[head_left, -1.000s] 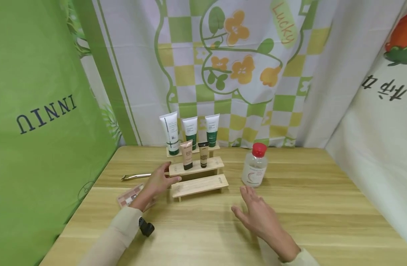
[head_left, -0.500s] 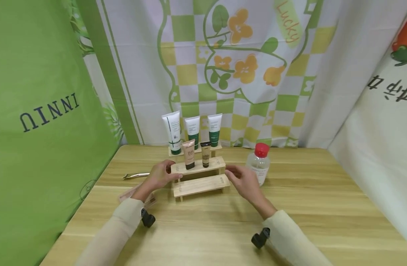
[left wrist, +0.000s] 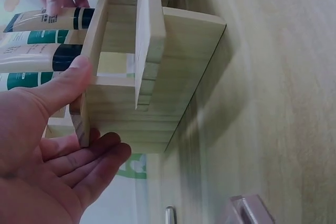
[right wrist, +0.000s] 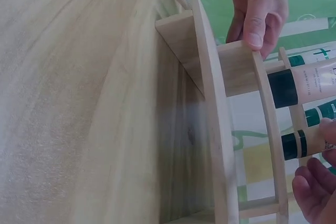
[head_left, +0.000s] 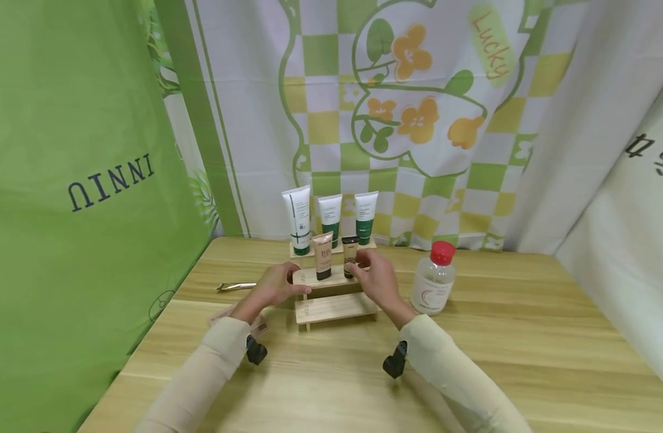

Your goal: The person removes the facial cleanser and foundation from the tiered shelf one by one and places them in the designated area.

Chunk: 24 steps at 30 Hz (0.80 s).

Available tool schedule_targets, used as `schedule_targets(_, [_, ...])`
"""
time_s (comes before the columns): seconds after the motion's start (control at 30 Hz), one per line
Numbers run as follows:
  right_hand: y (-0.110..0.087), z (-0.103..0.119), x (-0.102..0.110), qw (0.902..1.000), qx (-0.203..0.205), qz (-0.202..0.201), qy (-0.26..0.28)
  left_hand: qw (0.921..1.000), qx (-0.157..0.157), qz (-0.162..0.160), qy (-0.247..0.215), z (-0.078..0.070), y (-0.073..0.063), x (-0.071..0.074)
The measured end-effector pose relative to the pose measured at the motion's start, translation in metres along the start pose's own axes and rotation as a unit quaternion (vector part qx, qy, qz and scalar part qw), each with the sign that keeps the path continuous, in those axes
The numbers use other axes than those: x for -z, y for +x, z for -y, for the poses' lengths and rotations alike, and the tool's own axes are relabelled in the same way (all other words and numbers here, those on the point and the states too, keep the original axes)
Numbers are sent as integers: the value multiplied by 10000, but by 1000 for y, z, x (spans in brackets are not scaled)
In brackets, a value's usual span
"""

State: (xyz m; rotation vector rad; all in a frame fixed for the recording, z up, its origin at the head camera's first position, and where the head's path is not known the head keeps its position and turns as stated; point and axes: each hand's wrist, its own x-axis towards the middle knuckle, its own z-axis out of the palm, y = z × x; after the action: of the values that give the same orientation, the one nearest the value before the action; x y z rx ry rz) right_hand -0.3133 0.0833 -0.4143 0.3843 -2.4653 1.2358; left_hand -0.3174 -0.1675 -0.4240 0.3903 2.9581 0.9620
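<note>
Centrally, left hand (head_left: pixel 274 286) gripping a tiered wooden rack (head_left: pixel 336 308), right hand (head_left: pixel 378 279) pinching a gold tube (head_left: pixel 349 249), pink tube (head_left: pixel 323 255) beside it

I can read "Lucky" on the patterned curtain (head_left: pixel 396 120), upside-down "INNIU" on the green cloth (head_left: pixel 88 120) and "BB" on the pink tube (head_left: pixel 323 257). Chinese characters mark the white cloth (head_left: pixel 626 234); print on the bottle (head_left: pixel 433 288), white-and-green tubes (head_left: pixel 299 221) and gold-and-black tube (head_left: pixel 350 248) is too small for me.
</note>
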Motion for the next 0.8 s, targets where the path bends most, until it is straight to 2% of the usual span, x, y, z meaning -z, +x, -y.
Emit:
schedule_targets(0.23, [-14,2,4,9984,155,-414,359,9991,67,285,292,-2,3,3])
schedule_targets(0.3, [-24,6,6,9982,225,-382,415,9989,121,350,302,-2,4,4])
schedule_targets(0.37, [-38,12,7,9987,206,-179,439,9986,167,396,316,0,5,6])
schedule_targets(0.47, [-60,24,6,9983,169,388,403,9986,182,428,253,1,5,9])
schedule_targets(0.57, [-81,37,2,9914,176,1265,275,9989,148,390,227,1,5,11])
schedule_targets(0.7, [-105,46,-8,9649,178,2621,-57,9989,50,349,293,0,5,12])
schedule_targets(0.77, [-114,48,-14,9520,128,3051,-204,9990,41,352,285,0,5,10])
schedule_targets(0.8, [-118,48,-17,9487,87,3152,-248,9990,35,346,275,-1,5,9])
